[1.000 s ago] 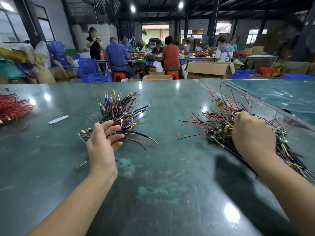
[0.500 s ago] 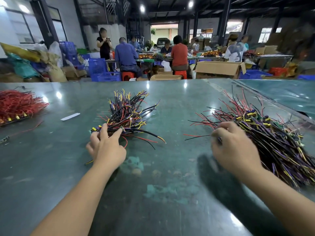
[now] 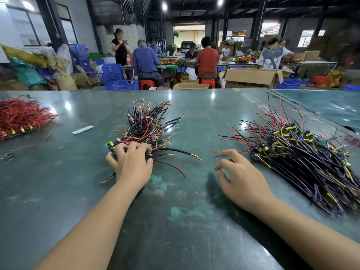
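On the green table (image 3: 175, 221) lie two heaps of small circuit boards with black, red, yellow and purple wires. The middle bundle (image 3: 148, 125) fans away from me. My left hand (image 3: 130, 164) is on its near end, fingers curled over the stacked boards and thumb at their left side. The larger pile (image 3: 303, 152) spreads along the right. My right hand (image 3: 241, 178) hovers just left of that pile, fingers loosely curled, holding nothing; its index fingertip is close to some loose red wire ends.
A heap of red wires (image 3: 23, 117) lies at the far left, with a white strip (image 3: 82, 129) between it and the middle bundle. A second table top (image 3: 321, 106) adjoins at the right. Beyond the far edge are cardboard boxes (image 3: 251, 76), blue crates and several seated people.
My right hand came off the right pile and drew back to the left, empty. My left hand went from raised and open to curled over the near end of the middle bundle.
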Tool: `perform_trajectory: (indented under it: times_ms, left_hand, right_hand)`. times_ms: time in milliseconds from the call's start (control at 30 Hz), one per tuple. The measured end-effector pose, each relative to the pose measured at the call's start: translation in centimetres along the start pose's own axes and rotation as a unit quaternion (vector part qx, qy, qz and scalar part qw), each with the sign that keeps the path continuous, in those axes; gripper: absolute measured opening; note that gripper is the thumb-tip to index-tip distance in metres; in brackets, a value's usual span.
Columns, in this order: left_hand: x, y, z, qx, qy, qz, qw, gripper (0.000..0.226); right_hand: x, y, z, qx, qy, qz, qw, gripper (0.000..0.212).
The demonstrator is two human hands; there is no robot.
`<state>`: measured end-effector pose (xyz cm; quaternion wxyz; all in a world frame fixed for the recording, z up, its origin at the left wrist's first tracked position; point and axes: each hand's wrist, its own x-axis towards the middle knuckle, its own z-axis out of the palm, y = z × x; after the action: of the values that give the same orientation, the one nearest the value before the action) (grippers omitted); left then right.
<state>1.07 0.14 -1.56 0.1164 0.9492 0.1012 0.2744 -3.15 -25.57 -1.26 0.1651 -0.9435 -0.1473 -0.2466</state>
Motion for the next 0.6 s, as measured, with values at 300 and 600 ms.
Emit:
perform_trajectory:
  times_ms: [300, 600]
  left_hand:
    - [0.3, 0.5, -0.8, -0.057, 0.043, 0.011, 0.997, 0.009]
    - [-0.3, 2.7, -2.7, -0.539, -0.041, -0.051, 0.840, 0.020]
  right_hand:
    - [0.1, 0.1, 0.1, 0.028, -0.031, 0.009, 0.999, 0.009]
    - [0.4, 0.1, -0.1, 0.086, -0.039, -0.001, 0.996, 0.019]
